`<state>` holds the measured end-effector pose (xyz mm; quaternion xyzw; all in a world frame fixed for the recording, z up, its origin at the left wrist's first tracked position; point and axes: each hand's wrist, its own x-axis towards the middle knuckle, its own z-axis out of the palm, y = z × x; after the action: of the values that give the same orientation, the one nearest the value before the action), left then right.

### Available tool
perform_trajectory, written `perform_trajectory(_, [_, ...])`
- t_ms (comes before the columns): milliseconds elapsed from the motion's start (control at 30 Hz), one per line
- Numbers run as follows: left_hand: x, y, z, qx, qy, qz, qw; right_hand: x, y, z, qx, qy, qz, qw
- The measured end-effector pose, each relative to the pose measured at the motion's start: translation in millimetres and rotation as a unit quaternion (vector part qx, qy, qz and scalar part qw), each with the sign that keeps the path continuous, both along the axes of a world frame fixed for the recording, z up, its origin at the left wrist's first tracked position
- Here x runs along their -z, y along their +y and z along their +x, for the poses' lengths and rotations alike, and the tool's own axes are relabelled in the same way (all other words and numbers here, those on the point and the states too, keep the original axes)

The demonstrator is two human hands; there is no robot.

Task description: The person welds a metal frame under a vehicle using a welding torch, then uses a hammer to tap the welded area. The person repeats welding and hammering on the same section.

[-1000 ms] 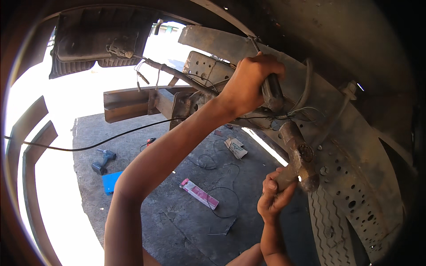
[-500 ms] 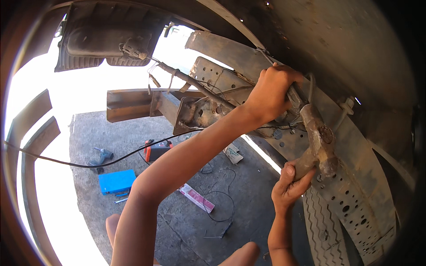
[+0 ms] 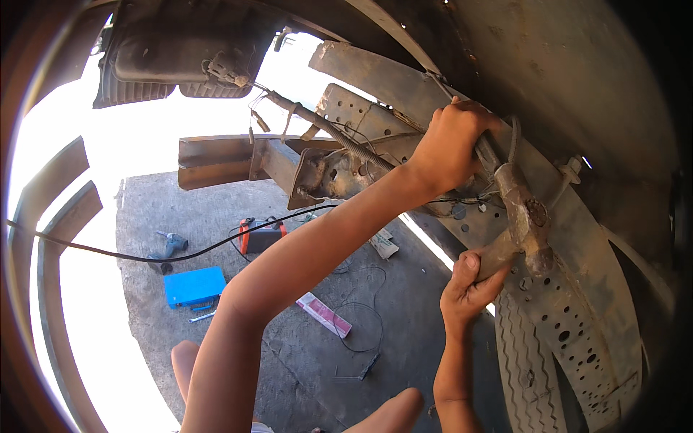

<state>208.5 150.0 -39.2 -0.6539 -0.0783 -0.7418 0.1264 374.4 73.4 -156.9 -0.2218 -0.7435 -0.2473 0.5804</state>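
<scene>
My right hand [image 3: 468, 289] is closed round the short, thick handle of a hammer [image 3: 525, 216] with a worn, rusty steel head. Further up, my left hand [image 3: 453, 144] is wrapped round a metal rod [image 3: 489, 153], whose lower end shows below my fist. The top of the hammer head meets or lies just in front of that end; I cannot tell whether they touch. Both hands are beside a brown, perforated vehicle frame rail [image 3: 577, 303]. The rod's far end is hidden behind my left hand.
Below the rail is a tyre [image 3: 527, 368]. A corrugated cable sleeve [image 3: 328, 128] and a black cable [image 3: 144, 258] cross the space. On the concrete floor lie a blue case [image 3: 193, 287], a blue power tool [image 3: 172, 244], a red-and-black machine [image 3: 261, 236] and a pink-and-white box [image 3: 323, 315].
The view has shifted slightly. The hammer head appears a little higher against the rod's end. Both hands keep their grips.
</scene>
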Motion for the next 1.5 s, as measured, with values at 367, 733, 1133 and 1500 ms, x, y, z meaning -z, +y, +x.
perform_trajectory(367, [33.6,-4.9,-1.3,0.012,0.018,0.025,0.999,27.4,-25.3,16.3,-0.118,0.057,-0.061,0.99])
perform_trajectory(733, [13.3,7.6,9.5,0.007,0.004,0.033,0.999,27.9,-20.9,23.8,-0.105,0.03,-0.009,0.994])
perform_trajectory(1133, [17.9,16.2,11.1,0.002,0.01,0.047,0.999,37.4,13.6,13.9,-0.232,0.026,0.102,0.967])
perform_trajectory(1500, [24.0,25.7,12.3,-0.02,0.016,0.06,0.998,43.1,19.2,12.9,-0.113,0.013,0.049,0.992])
